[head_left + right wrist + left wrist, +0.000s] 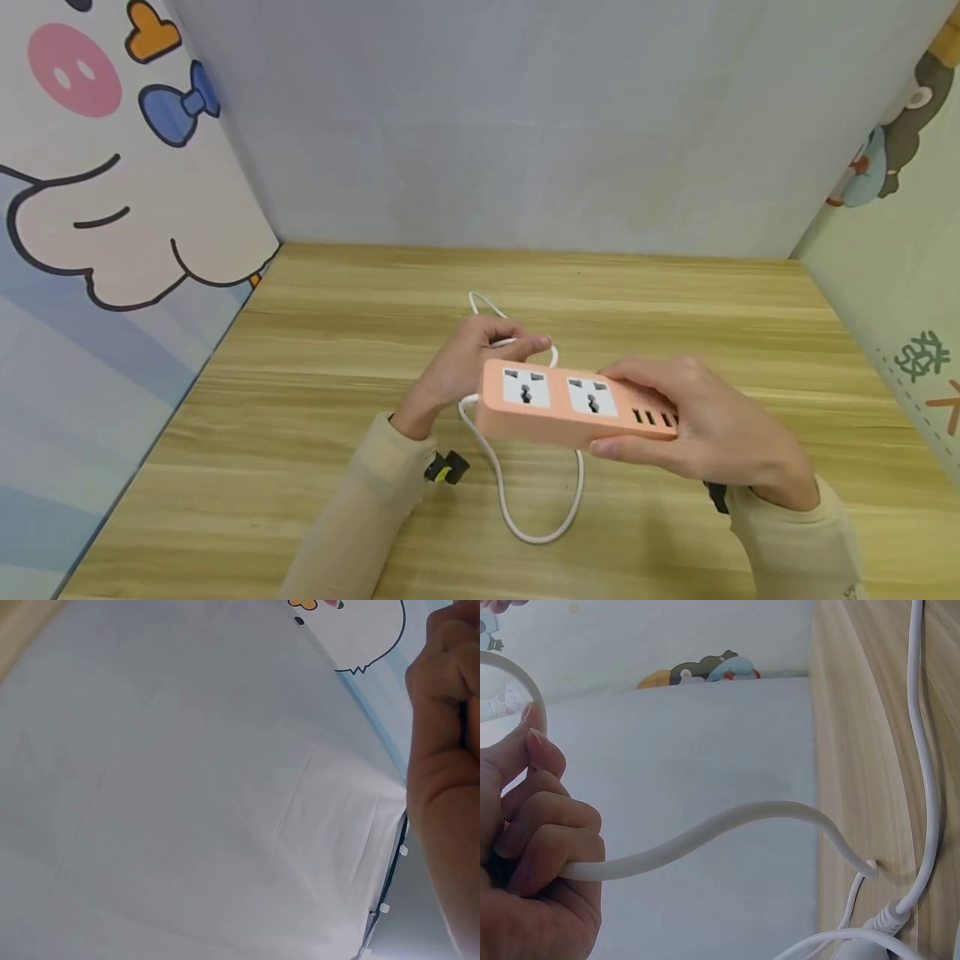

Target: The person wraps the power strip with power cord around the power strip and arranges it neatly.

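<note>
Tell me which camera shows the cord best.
The left wrist view: it shows the cord large and close, gripped by the left hand. The head view shows it smaller and partly hidden by that hand and the strip. The right wrist view shows none of it.

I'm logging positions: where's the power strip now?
In the head view, the peach power strip is right of centre, held by the right hand, one end near the left hand.
</note>
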`<state>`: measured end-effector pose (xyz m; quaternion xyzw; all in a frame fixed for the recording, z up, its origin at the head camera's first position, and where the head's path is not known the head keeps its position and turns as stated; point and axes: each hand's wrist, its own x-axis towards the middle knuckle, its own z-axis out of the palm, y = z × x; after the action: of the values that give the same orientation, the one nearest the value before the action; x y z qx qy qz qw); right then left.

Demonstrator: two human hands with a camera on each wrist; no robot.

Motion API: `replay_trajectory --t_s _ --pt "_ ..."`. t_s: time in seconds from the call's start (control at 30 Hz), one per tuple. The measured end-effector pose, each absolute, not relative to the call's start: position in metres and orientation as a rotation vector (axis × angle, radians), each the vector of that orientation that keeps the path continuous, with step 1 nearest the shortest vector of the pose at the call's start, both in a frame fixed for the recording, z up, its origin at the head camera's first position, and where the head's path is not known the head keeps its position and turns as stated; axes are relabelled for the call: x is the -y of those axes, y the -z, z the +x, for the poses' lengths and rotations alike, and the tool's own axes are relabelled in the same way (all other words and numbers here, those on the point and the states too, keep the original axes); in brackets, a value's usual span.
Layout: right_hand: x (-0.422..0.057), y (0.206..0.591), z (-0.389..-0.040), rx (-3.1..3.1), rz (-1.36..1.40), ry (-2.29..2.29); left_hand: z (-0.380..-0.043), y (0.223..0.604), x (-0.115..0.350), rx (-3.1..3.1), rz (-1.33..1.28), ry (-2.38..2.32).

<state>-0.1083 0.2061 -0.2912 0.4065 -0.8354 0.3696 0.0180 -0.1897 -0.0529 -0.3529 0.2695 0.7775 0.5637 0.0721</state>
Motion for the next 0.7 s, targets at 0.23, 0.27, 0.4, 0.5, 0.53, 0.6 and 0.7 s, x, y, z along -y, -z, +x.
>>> replay_trajectory --t_s 0.23,0.27,0.4,0.5,0.53,0.6,0.7 --pt "-0.203 0.290 -0.108 2.654 1.328 -1.065 -0.189 0.348 0.055 -2.480 0.854 -1.598" --pt "-0.202 0.290 -0.108 2.669 1.331 -1.054 -0.189 0.347 0.056 -2.502 0.864 -1.581" --pt "-0.198 0.291 -0.108 2.729 1.337 -0.981 -0.188 0.346 0.058 -2.564 0.893 -1.517" --pt "-0.195 0.291 -0.109 2.760 1.344 -0.911 -0.187 0.344 0.059 -2.585 0.912 -1.485" --pt "-0.194 0.291 -0.109 2.771 1.343 -0.902 -0.187 0.344 0.059 -2.593 0.917 -1.479" --pt "-0.193 0.291 -0.109 2.796 1.334 -0.885 -0.187 0.343 0.059 -2.608 0.920 -1.469" --pt "-0.191 0.292 -0.109 2.840 1.316 -0.860 -0.185 0.341 0.060 -2.621 0.919 -1.471"
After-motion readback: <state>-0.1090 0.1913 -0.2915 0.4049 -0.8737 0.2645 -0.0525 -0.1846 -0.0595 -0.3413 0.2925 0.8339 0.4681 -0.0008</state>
